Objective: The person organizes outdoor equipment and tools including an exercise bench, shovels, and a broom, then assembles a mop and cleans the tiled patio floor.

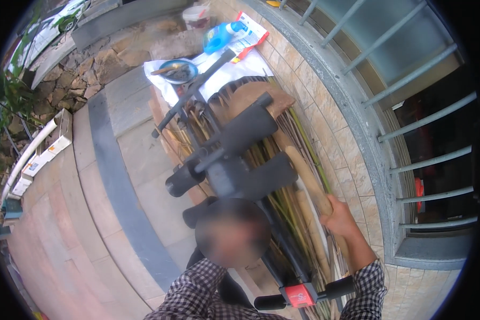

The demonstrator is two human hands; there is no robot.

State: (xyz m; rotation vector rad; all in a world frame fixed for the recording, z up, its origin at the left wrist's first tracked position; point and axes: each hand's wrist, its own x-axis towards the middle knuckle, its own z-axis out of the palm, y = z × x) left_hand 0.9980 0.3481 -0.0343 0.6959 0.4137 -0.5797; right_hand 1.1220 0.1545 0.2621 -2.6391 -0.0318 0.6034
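Observation:
My right hand [338,216] is wrapped around a thick tan pole [319,185], which looks like bamboo, at the right side of a heap of sticks. My left hand [233,245] reaches in over a black exercise bench [226,178]; a round blurred patch covers it, so its fingers and anything in them cannot be made out. Black foam rollers [251,127] stick out from the bench's frame. Near me, its lower end carries a red cap [300,295] between black foam grips. Long bamboo stalks and canes [290,224] lie under and beside the bench.
On white sheeting [260,64] at the far end are a blue bowl [190,72] with a wooden-handled tool, a blue bottle [218,39] and a printed bag [252,34]. A white bucket [196,18] stands behind. A barred window [416,84] and tiled wall [328,132] flank the right.

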